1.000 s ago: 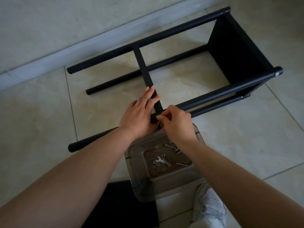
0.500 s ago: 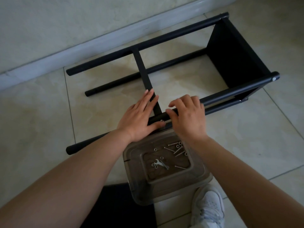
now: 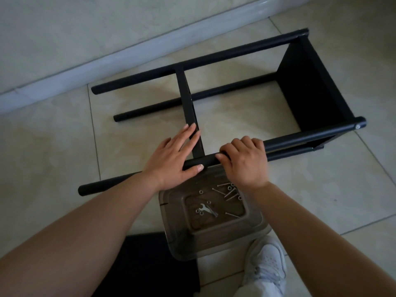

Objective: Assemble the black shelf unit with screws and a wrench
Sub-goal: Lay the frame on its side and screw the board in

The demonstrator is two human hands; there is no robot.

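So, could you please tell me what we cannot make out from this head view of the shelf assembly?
- Joint of crossbar and near pole: the left hand and right hand cover it, so whether a screw is fitted there is unknown.
- Screws and nuts in the plastic bin: too small and dim to count.
- Dark panel at the bottom: cut off by the edge and the left forearm.

The single head-worn camera looks steeply down, close over both forearms, toward the tiled floor (image 3: 53, 146).
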